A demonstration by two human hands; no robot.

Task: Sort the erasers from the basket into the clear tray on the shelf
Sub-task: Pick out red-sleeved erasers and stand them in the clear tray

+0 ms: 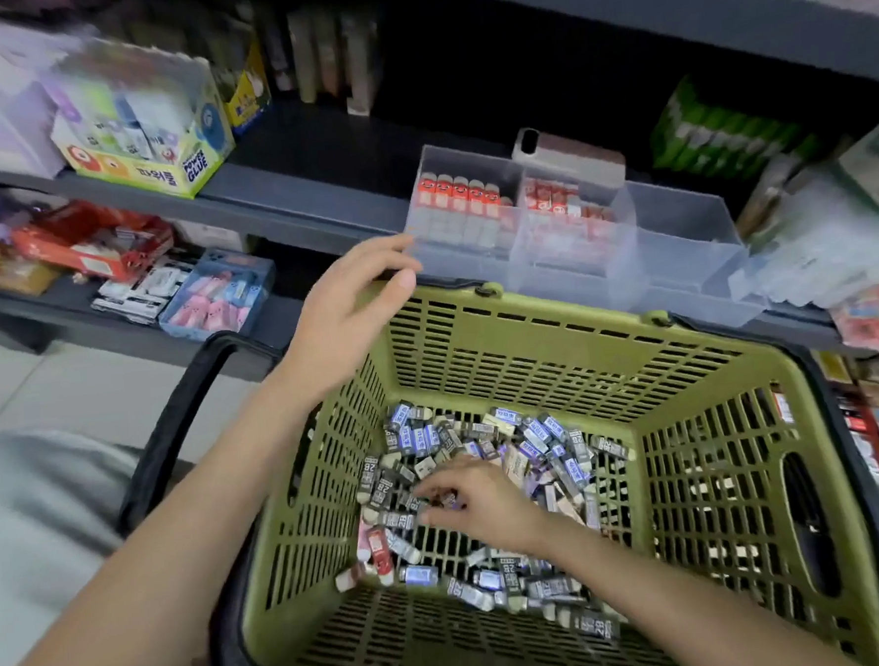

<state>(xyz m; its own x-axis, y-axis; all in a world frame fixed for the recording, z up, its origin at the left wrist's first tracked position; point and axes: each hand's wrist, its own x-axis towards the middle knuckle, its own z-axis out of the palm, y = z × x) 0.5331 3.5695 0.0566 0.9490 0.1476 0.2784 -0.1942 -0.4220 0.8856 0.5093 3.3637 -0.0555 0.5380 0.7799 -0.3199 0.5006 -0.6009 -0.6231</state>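
Olive basket, two hands, countless erasers

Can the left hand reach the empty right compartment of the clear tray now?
Probably yes. The left hand is open beside the clear tray, whose top is uncovered; nothing stands between them.

A yellow glue box, green packs and a phone sit on shelves.

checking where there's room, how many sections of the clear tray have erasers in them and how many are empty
sections holding red erasers: 2
empty section: 1
total sections in the clear tray: 3
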